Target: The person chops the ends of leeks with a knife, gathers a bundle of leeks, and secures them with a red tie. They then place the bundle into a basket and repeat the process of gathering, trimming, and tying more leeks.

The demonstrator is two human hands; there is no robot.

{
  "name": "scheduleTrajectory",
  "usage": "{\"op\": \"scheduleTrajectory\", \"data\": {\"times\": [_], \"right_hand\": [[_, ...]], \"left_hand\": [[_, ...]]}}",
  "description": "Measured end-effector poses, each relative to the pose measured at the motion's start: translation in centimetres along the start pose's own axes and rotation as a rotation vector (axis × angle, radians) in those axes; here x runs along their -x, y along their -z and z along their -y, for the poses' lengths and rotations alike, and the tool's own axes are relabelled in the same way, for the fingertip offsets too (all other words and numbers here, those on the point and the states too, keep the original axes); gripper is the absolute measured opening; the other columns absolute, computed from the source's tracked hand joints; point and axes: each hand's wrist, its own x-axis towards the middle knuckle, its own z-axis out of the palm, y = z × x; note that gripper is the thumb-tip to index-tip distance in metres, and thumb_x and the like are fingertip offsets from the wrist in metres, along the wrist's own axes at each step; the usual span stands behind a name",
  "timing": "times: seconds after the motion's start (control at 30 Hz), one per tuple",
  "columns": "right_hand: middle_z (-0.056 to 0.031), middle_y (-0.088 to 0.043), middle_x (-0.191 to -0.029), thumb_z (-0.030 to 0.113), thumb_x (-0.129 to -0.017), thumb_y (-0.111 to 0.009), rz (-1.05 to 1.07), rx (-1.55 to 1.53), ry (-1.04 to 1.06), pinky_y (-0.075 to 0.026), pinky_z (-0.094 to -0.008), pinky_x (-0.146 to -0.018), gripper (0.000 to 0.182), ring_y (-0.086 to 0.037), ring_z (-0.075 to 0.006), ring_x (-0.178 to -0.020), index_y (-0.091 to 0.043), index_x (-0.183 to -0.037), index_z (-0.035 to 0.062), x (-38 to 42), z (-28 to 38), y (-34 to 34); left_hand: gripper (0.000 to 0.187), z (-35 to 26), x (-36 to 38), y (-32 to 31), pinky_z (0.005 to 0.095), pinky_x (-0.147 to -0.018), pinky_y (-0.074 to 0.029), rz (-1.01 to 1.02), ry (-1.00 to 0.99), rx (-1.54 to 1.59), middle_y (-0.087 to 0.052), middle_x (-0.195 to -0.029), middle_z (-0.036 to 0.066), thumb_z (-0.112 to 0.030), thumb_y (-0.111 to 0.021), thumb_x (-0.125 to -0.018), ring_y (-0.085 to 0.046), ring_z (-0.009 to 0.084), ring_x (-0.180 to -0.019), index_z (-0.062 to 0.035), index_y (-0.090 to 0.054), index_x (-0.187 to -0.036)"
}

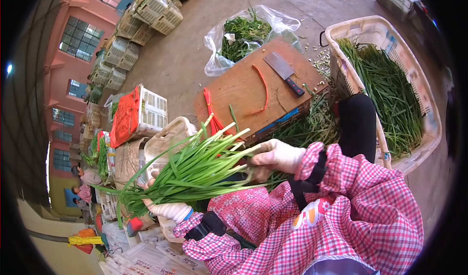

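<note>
A loose bunch of long green stalks with pale ends [195,168] lies across my lap area. My left hand [158,204], wrapped in white at the wrist, is closed around the leafy part, most of its fingers hidden by the leaves. My right hand [278,157], also wrapped in white, pinches at the pale stalk ends. Beyond the bunch, a brown board [234,87] bears a cleaver [285,73] with a dark handle, a single red strip [265,92] and a bundle of red strips [209,110] near its left edge.
On the right stands a large crate [436,124] of green stalks. Behind the board, a clear plastic bag [212,43] holds green trimmings. A crate with red cloth [126,116] is at left, near stacked crates [168,19]. Several people [87,193] are at far left.
</note>
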Motion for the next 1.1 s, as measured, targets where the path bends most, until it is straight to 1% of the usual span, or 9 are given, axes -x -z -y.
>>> {"op": "scheduleTrajectory", "data": {"times": [0.2,0.33,0.43,0.5,0.57,0.63,0.7,0.97,1.1], "right_hand": [[-0.0064,-0.069,-0.077,0.02,-0.089,-0.062,-0.108,0.741,-0.319,-0.053,-0.0295,-0.067,0.021,-0.065,-0.0129,-0.071,-0.068,-0.097,0.0019,6.2,4.3,7.5],[-0.0157,-0.069,-0.091,0.045,-0.073,-0.069,-0.076,1.903,-0.508,-0.052,-0.0431,-0.077,0.061,-0.065,-0.0357,-0.084,-0.058,-0.122,0.0101,7.6,5.8,7.3],[-0.0172,-0.067,-0.101,0.041,-0.077,-0.068,0.015,1.473,-0.047,-0.05,-0.0416,-0.084,0.063,-0.065,-0.0329,-0.095,-0.051,-0.13,0.0092,6.2,4.7,4.9],[-0.0183,-0.063,-0.115,0.037,-0.082,-0.066,0.163,1.055,0.143,-0.045,-0.0371,-0.094,0.062,-0.06,-0.0273,-0.109,-0.048,-0.132,0.0046,3.8,1.2,4.7],[-0.0156,-0.058,-0.125,0.036,-0.086,-0.065,0.254,0.686,-0.003,-0.04,-0.0341,-0.101,0.062,-0.054,-0.0213,-0.116,-0.046,-0.133,-0.0002,1.5,-0.9,2.3],[-0.0099,-0.058,-0.123,0.035,-0.086,-0.065,0.248,0.469,-0.079,-0.04,-0.0322,-0.101,0.062,-0.053,-0.0176,-0.114,-0.046,-0.132,-0.0008,0.1,-2.2,-0.3],[-0.0051,-0.061,-0.118,0.019,-0.088,-0.065,0.296,0.093,-0.019,-0.043,-0.0289,-0.096,0.046,-0.055,-0.0121,-0.109,-0.051,-0.127,-0.0001,-1.4,-5.0,-1.8],[-0.0071,-0.068,-0.094,0.014,-0.084,-0.068,0.094,0.514,0.34,-0.049,-0.0302,-0.083,0.025,-0.062,-0.0138,-0.089,-0.066,-0.104,-0.0004,-1.5,-5.6,-3.0],[-0.0075,-0.065,-0.11,0.017,-0.085,-0.068,0.068,0.136,0.088,-0.046,-0.0289,-0.088,0.028,-0.057,-0.0103,-0.097,-0.064,-0.106,-0.0013,-1.4,-4.9,-2.8]], "left_hand": [[0.028,-2.2,0.4,2.1,0.0461,-0.101,-0.041,-0.149,-0.195,-0.055,-0.065,-0.095,0.004,-0.032,-0.053,-0.091,-0.056,0.0258,-0.106,-0.0102,-0.063,-0.105],[0.034,-3.1,0.2,3.7,0.0414,-0.097,-0.042,-0.193,-0.232,-0.024,-0.064,-0.108,0.009,-0.03,-0.049,-0.092,-0.057,0.024,-0.104,-0.004,-0.063,-0.108],[0.032,-3.8,0.6,4.7,0.0404,-0.098,-0.042,0.163,-0.005,0.128,-0.064,-0.109,0.01,-0.027,-0.05,-0.093,-0.057,0.0233,-0.105,-0.0037,-0.062,-0.11],[0.032,-2.7,1.7,1.4,0.04,-0.098,-0.042,-0.079,-0.131,0.064,-0.063,-0.109,0.01,-0.027,-0.05,-0.093,-0.057,0.0232,-0.104,-0.0034,-0.061,-0.111],[0.032,-2.5,2.2,0.1,0.0395,-0.097,-0.042,-0.315,-0.261,0.004,-0.063,-0.11,0.01,-0.026,-0.051,-0.093,-0.057,0.023,-0.104,-0.003,-0.06,-0.113],[0.032,-2.7,2.6,1.2,0.0398,-0.097,-0.044,0.256,-0.207,-0.036,-0.063,-0.109,0.01,-0.026,-0.052,-0.093,-0.058,0.0231,-0.103,-0.0029,-0.06,-0.113],[0.032,-2.6,2.7,1.4,0.0409,-0.095,-0.045,0.239,-0.186,-0.002,-0.064,-0.108,0.01,-0.027,-0.052,-0.093,-0.059,0.0233,-0.101,-0.0032,-0.06,-0.112],[0.03,-1.0,2.4,0.5,0.0502,-0.1,-0.043,-0.213,-0.202,-0.087,-0.067,-0.093,0.005,-0.034,-0.055,-0.089,-0.056,0.031,-0.108,-0.0079,-0.066,-0.097],[0.032,-0.2,1.5,0.6,0.0519,-0.099,-0.042,-0.441,-0.136,-0.063,-0.066,-0.097,0.009,-0.032,-0.054,-0.085,-0.056,0.034,-0.107,-0.0052,-0.065,-0.098]]}}
